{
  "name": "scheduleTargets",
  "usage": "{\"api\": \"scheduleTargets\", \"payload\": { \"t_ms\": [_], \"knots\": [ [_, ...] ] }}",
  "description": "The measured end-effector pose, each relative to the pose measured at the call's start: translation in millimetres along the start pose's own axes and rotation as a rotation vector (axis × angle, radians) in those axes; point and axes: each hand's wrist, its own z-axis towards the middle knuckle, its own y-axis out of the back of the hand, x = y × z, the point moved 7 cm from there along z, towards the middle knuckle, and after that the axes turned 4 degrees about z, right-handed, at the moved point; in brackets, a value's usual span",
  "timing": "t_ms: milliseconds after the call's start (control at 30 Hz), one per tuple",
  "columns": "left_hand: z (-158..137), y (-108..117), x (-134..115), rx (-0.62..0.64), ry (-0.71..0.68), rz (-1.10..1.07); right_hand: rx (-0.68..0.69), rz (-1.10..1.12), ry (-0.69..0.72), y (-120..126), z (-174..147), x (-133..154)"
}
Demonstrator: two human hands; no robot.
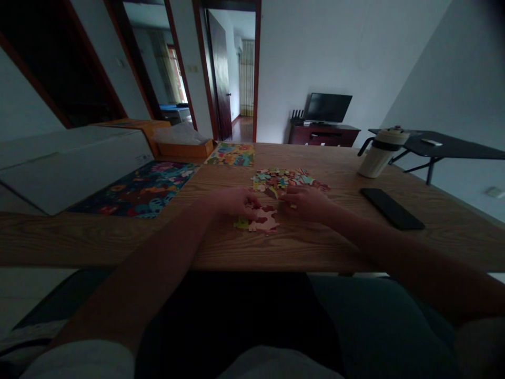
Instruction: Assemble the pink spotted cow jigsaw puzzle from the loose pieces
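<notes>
A small joined section of pink and yellow-green jigsaw pieces [265, 223] lies flat on the wooden table, with gaps along its upper edge. My left hand [232, 202] curls over its upper left side, thumb and fingertips closed at the joined pieces. Just to the right, my right hand [304, 203] is low over the table, its fingers bent together around a small jigsaw piece [293, 206] that they mostly hide. Beyond both hands spreads a heap of loose, mixed-colour jigsaw pieces [282, 178]. The dim light blurs the fingertips.
A dark floral puzzle sheet [138, 189] lies left, beside a white box [74, 158]. Behind are an orange box tray [185, 149] and a colourful picture sheet [232, 155]. A black phone-like slab [392, 208] and a cream jug [381, 155] stand right on the table [236, 252].
</notes>
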Motion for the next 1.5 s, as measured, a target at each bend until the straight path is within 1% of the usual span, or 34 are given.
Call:
{"api": "scheduleTargets", "payload": {
  "t_ms": [33,100,167,267,400,633,767,933,1000,1267,1500],
  "knots": [
    [0,0,0,0.0,-0.004,-0.005,0.019,0.028,0.019,-3,-6,9],
    [1,-2,0,0.021,-0.02,-0.017,0.031,0.092,0.032,-6,-13,18],
    [1,-4,1,0.043,-0.021,-0.034,0.028,0.157,0.022,-7,-15,17],
    [3,-4,3,0.039,-0.036,-0.034,0.018,0.24,-0.01,-7,-14,11],
    [6,-5,4,0.05,-0.084,-0.036,0.022,0.298,-0.022,-7,-14,9],
    [3,-2,-1,0.051,-0.068,-0.008,0.067,0.294,-0.049,-10,-16,5],
    [-1,1,-6,0.037,-0.043,-0.011,0.072,0.322,-0.061,-6,-19,4],
    [-2,1,-8,0.042,-0.06,-0.014,0.166,0.422,-0.045,-4,-23,13],
    [0,0,-7,0.046,-0.062,-0.012,0.184,0.436,-0.029,-2,-24,17],
    [3,-1,-3,0.03,-0.086,-0.026,0.189,0.44,-0.001,-1,-24,22],
    [3,-3,-3,0.043,-0.091,-0.045,0.173,0.453,-0.057,0,-26,17]
  ]
}}
